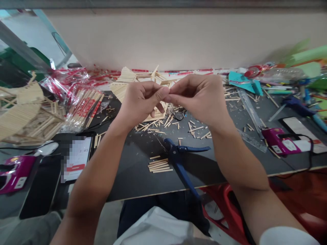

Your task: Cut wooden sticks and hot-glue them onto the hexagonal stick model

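My left hand (145, 100) and my right hand (198, 97) meet fingertip to fingertip above the table. Both are pinched closed, and whatever sits between the tips is too small or hidden to make out. Behind them stands a model built of wooden sticks (125, 76), partly covered by my hands. Below lie blue-handled cutters (176, 158), their handles spread and one reaching past the table's front edge. A small row of cut wooden sticks (159, 165) lies left of the cutters. More short stick pieces (153, 127) are scattered under my hands.
At the left are another stick model (22, 109), a plastic-wrapped bundle of sticks (85, 105) and phones (42, 183). To the right lie a clear ruler (249, 105), a blue glue gun (297, 105), a magenta power socket (279, 141) and another phone (305, 131). A wall rises behind.
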